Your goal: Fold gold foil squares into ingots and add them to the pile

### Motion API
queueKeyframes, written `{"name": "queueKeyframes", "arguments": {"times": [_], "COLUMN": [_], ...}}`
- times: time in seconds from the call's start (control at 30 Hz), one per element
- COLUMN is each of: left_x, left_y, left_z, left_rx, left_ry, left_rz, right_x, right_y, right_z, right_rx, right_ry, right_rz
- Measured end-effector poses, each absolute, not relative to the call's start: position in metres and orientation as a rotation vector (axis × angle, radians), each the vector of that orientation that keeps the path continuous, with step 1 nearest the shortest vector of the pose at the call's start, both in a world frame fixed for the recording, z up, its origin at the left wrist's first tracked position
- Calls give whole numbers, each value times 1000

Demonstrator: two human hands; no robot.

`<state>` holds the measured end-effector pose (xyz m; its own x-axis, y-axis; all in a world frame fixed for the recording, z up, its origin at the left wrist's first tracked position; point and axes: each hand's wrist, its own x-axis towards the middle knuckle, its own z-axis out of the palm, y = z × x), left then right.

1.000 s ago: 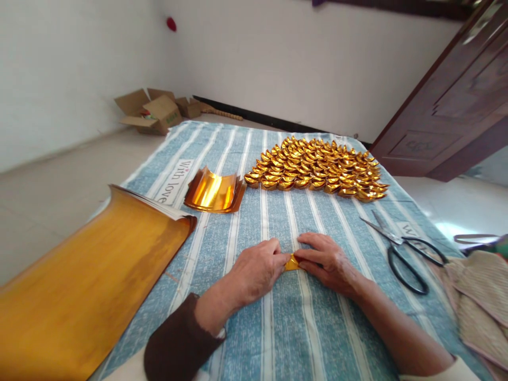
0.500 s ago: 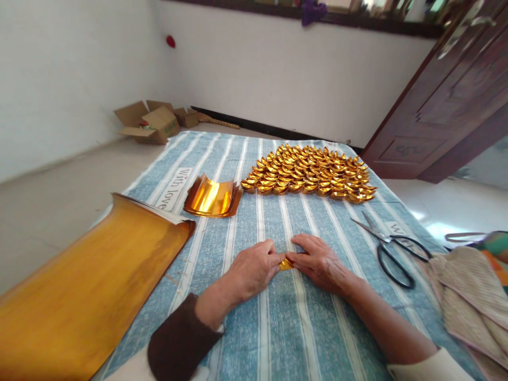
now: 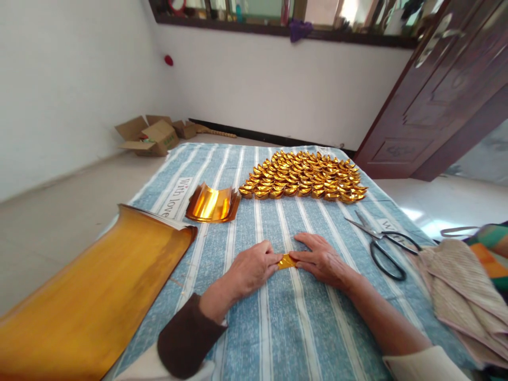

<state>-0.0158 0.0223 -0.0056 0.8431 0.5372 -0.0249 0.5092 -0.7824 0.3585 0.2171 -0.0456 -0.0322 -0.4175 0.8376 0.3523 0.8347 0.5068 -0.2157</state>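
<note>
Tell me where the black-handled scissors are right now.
In the head view, the black-handled metal scissors lie on the blue striped cloth, just right of the right hand, beside the beige knitted fabric.

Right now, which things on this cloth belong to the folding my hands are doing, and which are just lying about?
In use: left hand, right hand, small gold foil piece, folded gold ingots, curled gold foil squares, large gold foil sheets.

Lying about: scissors, beige towel, cardboard boxes.
</note>
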Motion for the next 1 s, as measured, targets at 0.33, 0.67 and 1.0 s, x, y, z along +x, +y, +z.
{"name": "queueKeyframes", "arguments": {"times": [0.33, 0.67, 1.0], "left_x": [-17, -15, -13], "left_y": [32, 44, 55], "left_z": [-2, 18, 22], "left_rx": [2572, 2477, 2290], "left_ry": [730, 569, 532], "left_rz": [47, -16, -150], "right_x": [218, 220, 220], "right_y": [-48, -44, -40], "right_z": [-29, -37, -43], "right_rx": [-1445, -1478, -1442], "right_ry": [-2287, -2149, -2112], "right_rz": [46, 152, 138]}}
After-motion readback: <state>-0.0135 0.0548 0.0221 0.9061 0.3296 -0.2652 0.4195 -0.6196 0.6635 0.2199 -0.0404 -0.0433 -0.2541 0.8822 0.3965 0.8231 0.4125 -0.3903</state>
